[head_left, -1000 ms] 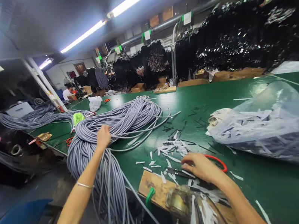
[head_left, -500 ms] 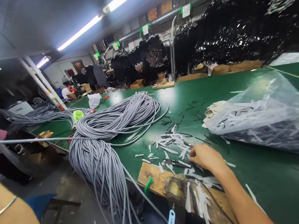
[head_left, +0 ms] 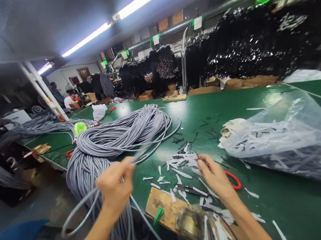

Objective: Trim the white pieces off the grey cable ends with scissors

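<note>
Head view: at seven o'clock we see the left hand (head_left: 116, 188) gripping cable (head_left: 73, 210), presumably to steady it; at four, the right hand (head_left: 212, 175) pinches narrowly, contents unclear.

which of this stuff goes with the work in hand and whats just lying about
Seemingly in use:
grey cable, gripped by the left hand
coiled cables, beyond that hand
white strips, near the fingertips of the right hand

Probably just lying about:
clear bag of scraps
crumpled white bag
lime-green object
</note>
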### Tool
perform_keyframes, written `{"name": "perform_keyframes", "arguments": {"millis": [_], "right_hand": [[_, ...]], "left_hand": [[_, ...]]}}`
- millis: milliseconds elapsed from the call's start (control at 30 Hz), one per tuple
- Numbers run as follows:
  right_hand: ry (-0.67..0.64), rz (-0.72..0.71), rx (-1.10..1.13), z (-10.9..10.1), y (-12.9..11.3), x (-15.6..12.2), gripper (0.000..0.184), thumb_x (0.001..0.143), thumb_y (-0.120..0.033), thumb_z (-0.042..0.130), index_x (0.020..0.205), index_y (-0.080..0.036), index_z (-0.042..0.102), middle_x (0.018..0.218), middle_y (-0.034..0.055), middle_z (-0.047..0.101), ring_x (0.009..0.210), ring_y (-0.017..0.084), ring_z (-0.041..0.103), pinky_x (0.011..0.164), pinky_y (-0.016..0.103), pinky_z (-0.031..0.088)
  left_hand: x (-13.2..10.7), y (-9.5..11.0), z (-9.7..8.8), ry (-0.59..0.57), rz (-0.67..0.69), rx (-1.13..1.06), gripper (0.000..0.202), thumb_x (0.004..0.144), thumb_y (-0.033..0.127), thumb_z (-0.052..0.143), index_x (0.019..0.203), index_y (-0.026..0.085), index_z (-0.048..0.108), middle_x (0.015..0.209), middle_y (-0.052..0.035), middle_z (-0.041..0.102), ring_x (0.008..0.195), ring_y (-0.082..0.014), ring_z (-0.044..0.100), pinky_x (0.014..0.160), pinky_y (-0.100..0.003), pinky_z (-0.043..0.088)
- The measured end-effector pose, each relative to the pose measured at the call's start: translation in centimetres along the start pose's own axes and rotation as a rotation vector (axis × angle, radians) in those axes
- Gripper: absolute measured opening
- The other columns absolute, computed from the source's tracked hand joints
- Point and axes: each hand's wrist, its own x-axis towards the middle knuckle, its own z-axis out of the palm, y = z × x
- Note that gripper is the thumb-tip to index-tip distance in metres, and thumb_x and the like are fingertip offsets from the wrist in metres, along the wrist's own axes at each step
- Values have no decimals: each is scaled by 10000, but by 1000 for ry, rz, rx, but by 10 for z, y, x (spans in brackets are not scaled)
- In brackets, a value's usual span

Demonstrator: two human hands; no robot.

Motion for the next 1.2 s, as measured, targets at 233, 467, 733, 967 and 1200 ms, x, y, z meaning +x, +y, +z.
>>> {"name": "perform_keyframes", "arguments": {"millis": [233, 467, 733, 967, 1200], "right_hand": [[6, 147, 780, -14, -26, -7, 606, 583, -751, 567, 698, -157, 611, 524, -42, 414, 360, 26, 169, 332, 219, 129], [47, 144, 676, -6, -29, -8, 473, 598, -623, 659, 556, -155, 601, 518, -3, 506, 421, 60, 322, 363, 215, 221], [220, 244, 627, -8, -17, -4, 508, 560, -660, 656, 623, -159, 599, 495, -21, 488, 362, 44, 241, 322, 218, 144], [123, 282, 598, -2, -18, -3, 512, 565, -667, 647, 520, -172, 526, 461, -34, 424, 384, 57, 290, 331, 208, 191], [199, 111, 226, 0, -20, -8, 439, 779, -615, 434, 673, -205, 551, 492, -10, 523, 440, 131, 488, 431, 239, 391]], "left_hand": [[-36, 6, 80, -209, 180, -74, 370, 930, 316, 375, 837, 203, 714, 498, 1, 541, 437, -110, 511, 447, -224, 331], [-22, 14, 99, -497, 55, -328, 212, 841, 169, 504, 961, 175, 679, 692, -29, 654, 588, -132, 588, 568, -218, 460], [19, 48, 132, -588, -45, -560, 146, 760, 130, 592, 802, 147, 731, 664, -55, 677, 552, -139, 568, 531, -229, 454], [7, 42, 138, -618, -211, -731, 217, 780, 165, 529, 803, 128, 742, 614, -58, 668, 500, -128, 529, 479, -216, 412], [5, 41, 139, -571, -436, -862, 309, 810, 259, 500, 957, 97, 719, 683, -66, 681, 515, -120, 516, 488, -211, 415]]}}
